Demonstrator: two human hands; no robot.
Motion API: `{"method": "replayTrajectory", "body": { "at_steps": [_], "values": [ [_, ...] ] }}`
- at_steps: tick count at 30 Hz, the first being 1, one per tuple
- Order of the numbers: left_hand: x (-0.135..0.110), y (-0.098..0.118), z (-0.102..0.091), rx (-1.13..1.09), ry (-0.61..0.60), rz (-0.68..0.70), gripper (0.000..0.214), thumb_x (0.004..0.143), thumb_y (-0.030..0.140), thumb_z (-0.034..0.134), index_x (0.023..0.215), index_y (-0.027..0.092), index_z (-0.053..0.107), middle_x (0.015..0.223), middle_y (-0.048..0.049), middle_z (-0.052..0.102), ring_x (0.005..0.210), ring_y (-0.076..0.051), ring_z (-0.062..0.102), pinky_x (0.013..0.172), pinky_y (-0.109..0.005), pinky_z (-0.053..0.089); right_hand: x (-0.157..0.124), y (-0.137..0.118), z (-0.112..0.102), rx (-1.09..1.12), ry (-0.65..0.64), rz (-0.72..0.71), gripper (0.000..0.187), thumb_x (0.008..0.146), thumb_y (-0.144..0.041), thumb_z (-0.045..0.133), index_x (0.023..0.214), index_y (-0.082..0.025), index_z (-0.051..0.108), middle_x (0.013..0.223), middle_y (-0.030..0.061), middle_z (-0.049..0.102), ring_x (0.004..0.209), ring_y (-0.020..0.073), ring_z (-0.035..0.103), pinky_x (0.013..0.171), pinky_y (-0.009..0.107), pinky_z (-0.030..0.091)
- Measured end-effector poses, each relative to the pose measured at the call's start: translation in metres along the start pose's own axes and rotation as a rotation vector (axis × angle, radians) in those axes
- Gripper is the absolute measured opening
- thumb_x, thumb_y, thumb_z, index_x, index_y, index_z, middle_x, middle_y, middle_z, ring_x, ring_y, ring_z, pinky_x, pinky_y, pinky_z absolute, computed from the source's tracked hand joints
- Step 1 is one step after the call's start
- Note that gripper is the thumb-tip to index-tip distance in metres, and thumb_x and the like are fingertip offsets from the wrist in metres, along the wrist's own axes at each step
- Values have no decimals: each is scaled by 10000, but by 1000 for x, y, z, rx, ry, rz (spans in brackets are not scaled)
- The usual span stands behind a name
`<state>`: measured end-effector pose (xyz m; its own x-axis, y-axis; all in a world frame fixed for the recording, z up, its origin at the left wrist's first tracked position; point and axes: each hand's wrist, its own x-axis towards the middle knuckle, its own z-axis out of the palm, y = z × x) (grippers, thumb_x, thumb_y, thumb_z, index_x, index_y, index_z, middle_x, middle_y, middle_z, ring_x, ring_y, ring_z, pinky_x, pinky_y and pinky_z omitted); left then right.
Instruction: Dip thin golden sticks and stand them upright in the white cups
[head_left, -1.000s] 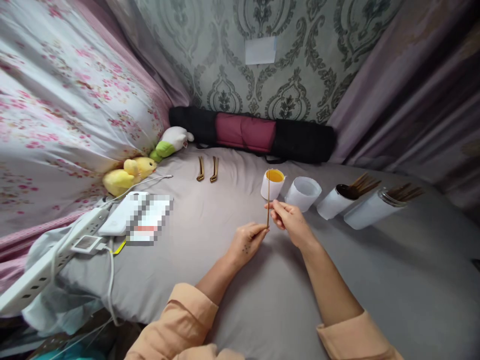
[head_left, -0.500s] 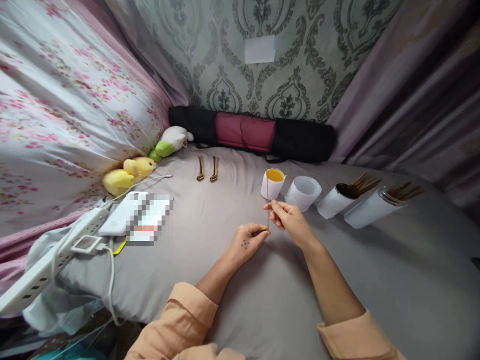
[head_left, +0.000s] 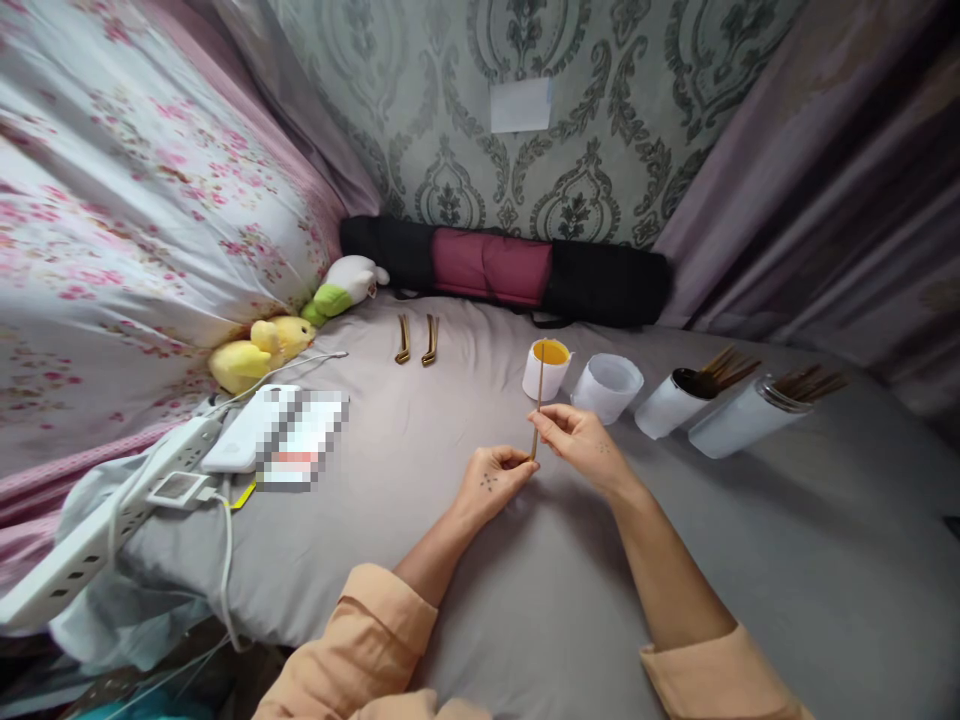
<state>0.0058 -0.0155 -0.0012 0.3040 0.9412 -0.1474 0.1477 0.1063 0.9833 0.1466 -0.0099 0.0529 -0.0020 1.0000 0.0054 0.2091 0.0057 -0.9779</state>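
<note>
1. While both hands meet in front of me on my screen, a thin stick runs between them, above the grey sheet.
2. I read its long axis as pointing away from the wearer and up the view, its far end leaning slightly right.
3. The left hand closes thumb and forefinger on its near end; the right hand pinches it a little farther along, so I judge the right to be nearer the free end.
4. That free end overlaps the yellow-lined cup in my view; whether it is over the mouth or short of it, I cannot tell.
5. I see the stick as slim, straight and brown, with no markings that I can make out.
6. Just beyond the right hand stands a pale, translucent-looking cup; farther right, a dark-rimmed container and a glass-rimmed jar both hold brown sticks.
7. Well apart, ahead and to the left, I have two gold-coloured pieces side by side on the sheet.
8. Behind everything lies a black-and-maroon roll, with a yellow plush toy at far left.
</note>
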Motion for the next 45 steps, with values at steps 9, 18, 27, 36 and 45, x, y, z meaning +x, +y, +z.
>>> {"method": "replayTrajectory", "body": {
  "at_steps": [9, 18, 27, 36, 45],
  "values": [
    [2, -2, 1, -35, 9, -9, 283, 628, 362, 648, 705, 89, 656, 571, -17, 569, 495, -78, 440, 469, -197, 318, 0, 4, -1, -148, -12, -77, 253, 770, -384, 510, 851, -167, 610, 689, 27, 603, 624, 139, 536, 515, 232, 396],
    [-2, 8, 1, -173, -49, -140, 347, 608, 423, 675, 731, 107, 599, 511, 17, 532, 354, -37, 366, 355, -180, 261, -4, -2, -5, -285, 32, -137, 239, 795, -379, 477, 769, -180, 607, 640, 1, 584, 568, 118, 492, 521, 230, 364],
    [-3, 5, -2, -463, -135, -226, 385, 609, 428, 674, 794, 108, 566, 578, -7, 564, 369, -41, 401, 345, -179, 251, -3, 0, -6, -280, 54, -117, 247, 782, -396, 490, 788, -183, 614, 656, 11, 600, 584, 131, 511, 512, 230, 378],
    [-1, -2, -2, -695, -183, -283, 347, 623, 305, 682, 884, 103, 574, 632, -26, 590, 461, -54, 468, 417, -175, 304, -4, 7, -10, -235, 94, -88, 248, 775, -407, 504, 791, -183, 610, 641, 11, 584, 569, 129, 508, 487, 229, 385],
    [-6, 4, -3, -757, -235, -318, 339, 642, 172, 639, 959, 77, 564, 658, -37, 589, 481, -54, 467, 439, -179, 305, -13, 4, -13, -175, 126, -13, 269, 766, -412, 519, 824, -170, 620, 623, -1, 571, 480, 92, 448, 447, 217, 374]
  ]
}}
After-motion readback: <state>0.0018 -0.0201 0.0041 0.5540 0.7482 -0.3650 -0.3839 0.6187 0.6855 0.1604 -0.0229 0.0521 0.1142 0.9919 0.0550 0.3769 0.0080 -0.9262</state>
